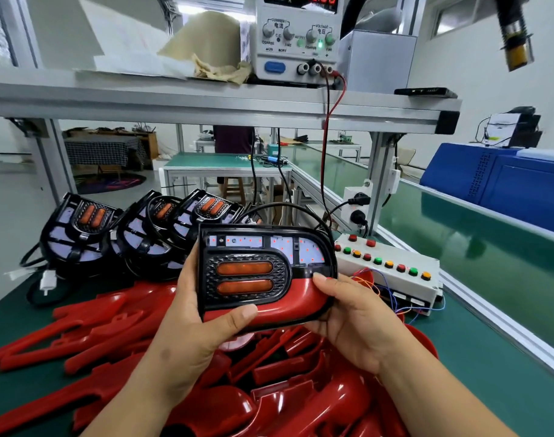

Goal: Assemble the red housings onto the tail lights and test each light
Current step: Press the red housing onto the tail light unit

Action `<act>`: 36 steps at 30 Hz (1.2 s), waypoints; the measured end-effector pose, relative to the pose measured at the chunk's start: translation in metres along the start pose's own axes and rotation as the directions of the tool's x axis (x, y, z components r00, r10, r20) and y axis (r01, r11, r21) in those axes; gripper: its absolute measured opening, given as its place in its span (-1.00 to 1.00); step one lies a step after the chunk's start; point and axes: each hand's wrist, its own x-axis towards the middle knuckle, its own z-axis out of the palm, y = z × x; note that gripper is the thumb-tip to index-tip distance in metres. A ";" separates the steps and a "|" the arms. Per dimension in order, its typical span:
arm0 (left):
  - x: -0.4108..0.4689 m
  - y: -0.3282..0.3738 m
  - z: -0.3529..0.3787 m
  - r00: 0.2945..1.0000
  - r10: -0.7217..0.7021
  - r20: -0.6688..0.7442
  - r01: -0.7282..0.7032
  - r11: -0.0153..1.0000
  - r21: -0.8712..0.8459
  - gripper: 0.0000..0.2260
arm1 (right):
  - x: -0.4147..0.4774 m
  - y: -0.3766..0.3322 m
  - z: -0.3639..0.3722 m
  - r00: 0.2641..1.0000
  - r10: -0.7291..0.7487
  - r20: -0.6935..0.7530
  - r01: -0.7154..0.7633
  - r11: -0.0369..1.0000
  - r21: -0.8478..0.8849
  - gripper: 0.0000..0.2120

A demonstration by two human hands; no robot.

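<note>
Our bare left forearm [133, 392] and right forearm [433, 402] rise from the bottom edge toward the centre of the frame. Our left hand [193, 313] grips the left side of the tail light [247, 272], with the thumb laid across its lower front and the fingers probably curled behind, out of sight. Our right hand [354, 320] cups the right end from below, one fingertip pressing the front.

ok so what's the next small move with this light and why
Probably press the red housing home with both thumbs: the left hand and right hand grip the tail light with thumbs on the housing, which covers only its lower edge. Testing on the button box would likely follow.
</note>
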 end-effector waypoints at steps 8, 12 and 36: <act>0.000 0.003 -0.006 0.976 -0.197 0.098 0.209 0.969 -0.132 -0.47 | 0.000 -0.004 -0.005 0.997 -0.063 0.039 0.062 0.998 0.025 -0.57; -0.002 0.011 -0.014 0.948 -0.232 0.220 0.271 0.947 -0.173 -0.39 | -0.001 -0.006 -0.006 0.996 -0.066 0.063 0.066 0.998 -0.003 -0.64; 0.002 0.003 -0.005 0.976 -0.195 0.098 0.209 0.964 -0.165 -0.49 | 0.001 -0.007 -0.006 0.995 -0.095 -0.025 0.094 0.995 -0.031 -0.50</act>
